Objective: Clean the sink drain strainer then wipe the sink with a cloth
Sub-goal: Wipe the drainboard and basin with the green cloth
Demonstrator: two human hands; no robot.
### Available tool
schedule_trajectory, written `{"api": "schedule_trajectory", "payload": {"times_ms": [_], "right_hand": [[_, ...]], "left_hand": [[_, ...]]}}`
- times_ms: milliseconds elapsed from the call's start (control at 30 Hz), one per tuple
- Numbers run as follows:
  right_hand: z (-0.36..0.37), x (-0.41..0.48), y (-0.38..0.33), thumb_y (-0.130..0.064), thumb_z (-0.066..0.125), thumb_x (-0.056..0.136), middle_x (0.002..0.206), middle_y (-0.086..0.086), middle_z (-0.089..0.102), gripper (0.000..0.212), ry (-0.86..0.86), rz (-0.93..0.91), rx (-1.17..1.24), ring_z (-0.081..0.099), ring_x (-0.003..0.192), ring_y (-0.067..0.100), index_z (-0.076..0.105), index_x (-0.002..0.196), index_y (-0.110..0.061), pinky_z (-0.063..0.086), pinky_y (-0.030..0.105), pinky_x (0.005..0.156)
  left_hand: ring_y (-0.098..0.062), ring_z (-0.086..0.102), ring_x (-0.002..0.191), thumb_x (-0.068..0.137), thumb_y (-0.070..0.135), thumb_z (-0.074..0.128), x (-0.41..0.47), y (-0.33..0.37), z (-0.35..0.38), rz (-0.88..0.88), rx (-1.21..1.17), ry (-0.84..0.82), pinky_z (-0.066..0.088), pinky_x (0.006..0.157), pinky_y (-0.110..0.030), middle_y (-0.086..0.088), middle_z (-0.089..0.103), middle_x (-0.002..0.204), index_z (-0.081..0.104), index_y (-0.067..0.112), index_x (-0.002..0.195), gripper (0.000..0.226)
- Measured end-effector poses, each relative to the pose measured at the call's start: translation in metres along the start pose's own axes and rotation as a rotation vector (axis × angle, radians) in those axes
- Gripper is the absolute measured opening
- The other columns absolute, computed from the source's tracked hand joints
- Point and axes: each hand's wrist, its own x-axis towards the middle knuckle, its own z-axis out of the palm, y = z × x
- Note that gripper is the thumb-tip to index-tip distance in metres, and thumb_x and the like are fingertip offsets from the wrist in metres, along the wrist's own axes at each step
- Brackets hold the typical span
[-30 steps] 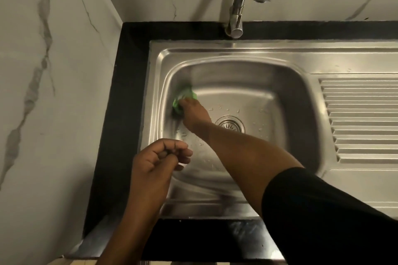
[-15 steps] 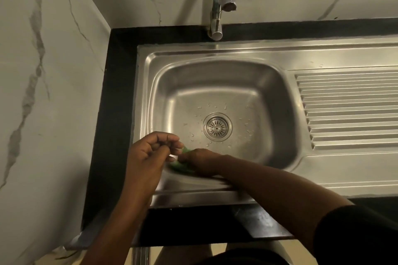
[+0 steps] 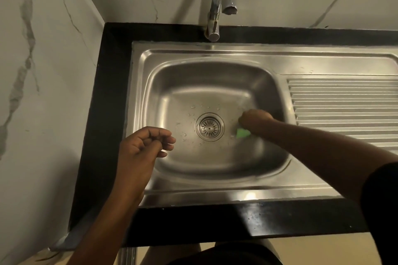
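A steel sink (image 3: 215,56) fills the middle of the view. Its round drain strainer (image 3: 209,127) sits in the basin floor with water drops around it. My right hand (image 3: 255,119) presses a green cloth (image 3: 243,133) on the basin floor just right of the strainer; most of the cloth is hidden under the hand. My left hand (image 3: 146,145) hovers over the sink's left front rim, fingers curled loosely with nothing visible in them.
A chrome tap (image 3: 217,4) rises behind the basin at the back wall. The ribbed draining board (image 3: 344,109) lies to the right. A black countertop (image 3: 107,114) frames the sink; marble walls close the left and back.
My right hand has swept the green cloth from the basin's left wall along the front edge to the right of the strainer. The left hand has stayed near the front left rim.
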Motion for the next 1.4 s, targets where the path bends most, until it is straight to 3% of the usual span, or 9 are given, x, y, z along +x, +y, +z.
{"api": "schedule_trajectory", "payload": {"times_ms": [233,400,500,767,967,1100,1200,1300,1400], "right_hand": [[-0.051,0.055,0.017,-0.004,0.058,0.093,0.131,0.016,0.056,0.048,0.498,0.122,0.136,0.054,0.119,0.037,0.058,0.141,-0.013,0.053,0.049,0.096],[-0.019,0.065,0.007,-0.004,0.057,0.095,0.159,0.013,0.039,0.068,0.245,0.093,0.196,0.042,0.144,0.037,0.037,0.157,-0.023,0.040,0.050,0.117],[-0.001,0.058,0.000,-0.003,0.048,0.100,0.157,0.023,0.040,0.065,0.181,0.151,0.293,0.051,0.137,0.043,0.024,0.160,-0.013,0.048,0.051,0.106],[0.033,0.008,-0.030,-0.007,0.053,0.100,0.134,0.012,0.064,0.041,0.109,0.204,0.211,0.066,0.121,0.032,0.055,0.141,-0.012,0.057,0.039,0.094],[0.052,-0.016,-0.062,-0.024,0.057,0.097,0.133,0.017,0.064,0.038,-0.115,0.246,0.518,0.064,0.122,0.034,0.063,0.128,-0.003,0.053,0.037,0.098],[0.042,-0.020,-0.078,-0.023,0.065,0.094,0.121,0.017,0.068,0.032,-0.210,0.255,0.728,0.069,0.107,0.032,0.066,0.118,-0.002,0.052,0.025,0.075],[0.026,-0.014,-0.092,-0.008,0.068,0.092,0.087,0.013,0.069,0.005,-0.283,0.248,1.103,0.068,0.065,0.020,0.065,0.090,-0.005,0.058,0.022,0.049],[0.002,-0.004,-0.098,0.000,0.070,0.091,0.080,0.013,0.069,0.005,-0.148,0.290,1.483,0.068,0.051,0.014,0.069,0.096,0.001,0.064,0.031,0.055],[-0.011,0.008,-0.073,-0.006,0.072,0.088,0.102,0.018,0.074,0.034,0.149,0.425,1.380,0.076,0.073,0.026,0.069,0.121,0.001,0.065,0.036,0.065]], "left_hand": [[-0.025,0.078,0.082,0.080,0.008,0.052,0.004,0.000,0.005,0.002,0.000,-0.002,0.061,0.069,-0.024,-0.007,0.082,0.090,0.081,0.023,0.090,0.034],[-0.026,0.078,0.081,0.081,0.004,0.052,0.002,-0.003,0.004,0.002,0.004,0.012,0.061,0.068,-0.024,-0.007,0.082,0.089,0.081,0.021,0.090,0.035],[-0.026,0.078,0.080,0.079,0.007,0.052,0.002,-0.004,0.004,-0.012,-0.002,0.016,0.061,0.068,-0.024,-0.008,0.082,0.088,0.080,0.017,0.092,0.032],[-0.027,0.078,0.084,0.078,0.011,0.053,-0.001,0.000,0.006,-0.008,0.012,-0.023,0.060,0.072,-0.031,-0.007,0.083,0.089,0.081,0.029,0.089,0.035],[-0.027,0.078,0.085,0.079,0.011,0.053,0.002,0.004,0.001,0.012,0.002,-0.037,0.061,0.070,-0.028,-0.007,0.082,0.090,0.081,0.028,0.089,0.034],[-0.027,0.078,0.084,0.078,0.011,0.053,0.007,0.004,0.000,0.004,-0.004,-0.036,0.061,0.069,-0.026,-0.007,0.082,0.089,0.081,0.027,0.088,0.034],[-0.026,0.079,0.084,0.079,0.011,0.053,0.011,0.004,-0.001,0.002,0.012,-0.040,0.060,0.069,-0.025,-0.007,0.082,0.089,0.081,0.028,0.088,0.034],[-0.027,0.079,0.085,0.079,0.011,0.053,0.014,0.004,-0.003,0.005,0.026,-0.036,0.060,0.070,-0.028,-0.007,0.082,0.089,0.081,0.028,0.088,0.034],[-0.027,0.078,0.085,0.081,0.009,0.054,0.015,0.004,-0.007,0.018,0.037,-0.032,0.060,0.071,-0.029,-0.007,0.082,0.090,0.080,0.024,0.090,0.032]]}}
